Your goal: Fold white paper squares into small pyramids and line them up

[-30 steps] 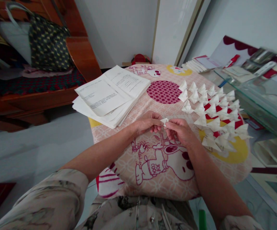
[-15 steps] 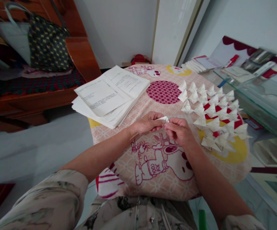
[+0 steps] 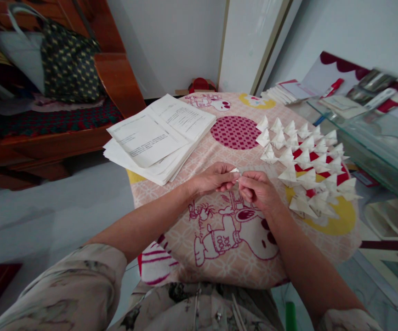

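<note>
My left hand [image 3: 213, 178] and my right hand [image 3: 259, 189] meet over the middle of a cushion with a pink cartoon-dog cover [image 3: 233, 243]. Both pinch one small folded white paper piece [image 3: 235, 171], of which only a corner shows between the fingertips. To the right of my hands, several finished folded paper triangles [image 3: 305, 165] lie in rows on the cover. A stack of printed paper sheets [image 3: 157, 138] rests on the cover's far left corner.
A glass-topped table [image 3: 374, 138] with booklets and packets stands at the right. A wooden bench [image 3: 64, 119] with a dotted dark bag [image 3: 68, 64] is at the left. Grey floor lies between the bench and the cushion.
The paper piece has been drawn in between my fingertips, so less of it shows than a second ago. My hands have closed slightly together; nothing else has moved.
</note>
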{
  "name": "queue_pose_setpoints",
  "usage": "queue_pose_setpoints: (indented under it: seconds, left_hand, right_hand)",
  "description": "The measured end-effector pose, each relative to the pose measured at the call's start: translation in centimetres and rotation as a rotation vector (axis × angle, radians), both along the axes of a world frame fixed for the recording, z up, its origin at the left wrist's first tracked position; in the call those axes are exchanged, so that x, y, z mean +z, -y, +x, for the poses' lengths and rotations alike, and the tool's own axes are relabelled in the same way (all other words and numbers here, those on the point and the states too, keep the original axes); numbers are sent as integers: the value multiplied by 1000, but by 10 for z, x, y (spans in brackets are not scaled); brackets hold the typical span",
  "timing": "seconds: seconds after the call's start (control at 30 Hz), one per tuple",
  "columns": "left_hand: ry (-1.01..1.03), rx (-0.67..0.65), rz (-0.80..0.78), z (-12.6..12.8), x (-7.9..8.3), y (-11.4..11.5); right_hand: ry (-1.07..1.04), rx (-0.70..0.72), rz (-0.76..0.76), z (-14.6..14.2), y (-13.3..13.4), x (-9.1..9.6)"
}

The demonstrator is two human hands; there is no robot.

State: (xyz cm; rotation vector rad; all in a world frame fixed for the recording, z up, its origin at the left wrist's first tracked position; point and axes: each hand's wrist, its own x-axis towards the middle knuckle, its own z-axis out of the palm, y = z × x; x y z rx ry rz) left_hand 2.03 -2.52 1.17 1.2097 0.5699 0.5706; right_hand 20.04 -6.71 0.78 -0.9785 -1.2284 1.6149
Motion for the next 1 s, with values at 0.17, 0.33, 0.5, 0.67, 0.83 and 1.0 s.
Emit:
queue_pose_setpoints:
  seconds: [0.17, 0.33, 0.5, 0.67, 0.83, 1.0]
  left_hand:
    - [66, 3, 12, -1, -2, 0]
    - [27, 36, 55, -2, -2, -2]
    - [0, 50, 43, 0, -5, -3]
    - [-7, 94, 27, 2, -6, -2]
    - [-78, 140, 5, 0, -4, -3]
    - [-112, 153, -28, -1, -4, -6]
  right_hand:
    - [-59, 18, 8, -5, 1, 3]
    - [-75, 28, 9, -4, -1, 2]
    - [-57, -10, -3, -1, -2, -1]
    - [3, 3, -13, -5, -1, -1]
    - [25, -35, -26, -6, -2, -1]
    - [24, -49, -28, 0, -3, -3]
